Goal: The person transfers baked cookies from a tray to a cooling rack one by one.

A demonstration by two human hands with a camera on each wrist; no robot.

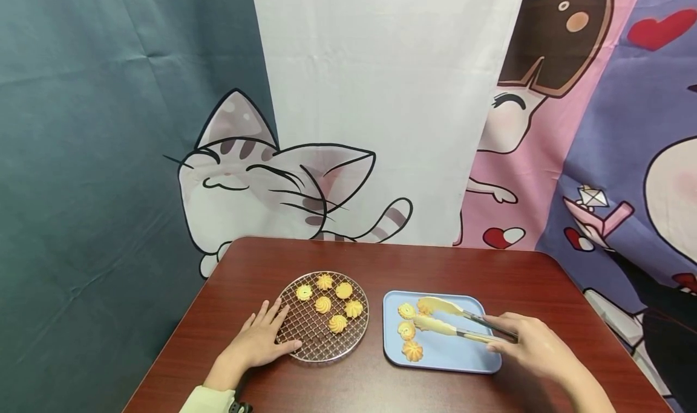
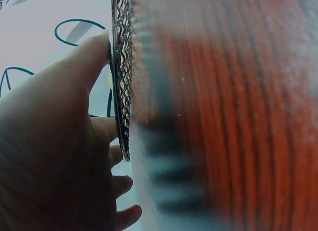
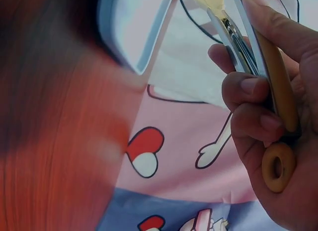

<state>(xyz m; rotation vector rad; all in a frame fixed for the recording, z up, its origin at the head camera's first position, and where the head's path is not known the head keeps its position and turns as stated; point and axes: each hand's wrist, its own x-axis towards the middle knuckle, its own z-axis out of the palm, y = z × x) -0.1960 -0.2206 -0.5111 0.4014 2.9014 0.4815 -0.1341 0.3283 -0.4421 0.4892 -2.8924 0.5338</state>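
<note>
My left hand [image 1: 260, 339] rests with spread fingers on the near-left rim of a round wire cooling rack [image 1: 310, 340]. Several piped butter cookies [image 1: 323, 305] lie on that rack. In my right hand [image 1: 536, 343] I grip a pair of tongs [image 1: 474, 325], its yellowish tips pointing left over a light blue tray [image 1: 457, 358]. Several more cookies, among them a star-shaped cookie [image 1: 412, 351], sit along the tray's left side. One cookie [image 1: 425, 307] is partly covered by the tongs' tips; whether they pinch it I cannot tell. The right wrist view shows my fingers curled round the tongs' handle [image 3: 278, 87].
Rack and tray stand side by side on a reddish-brown wooden table [image 1: 327, 389], with a strip of tabletop between them. Behind the table hangs a curtain [image 1: 392, 98] printed with a cartoon cat and figures.
</note>
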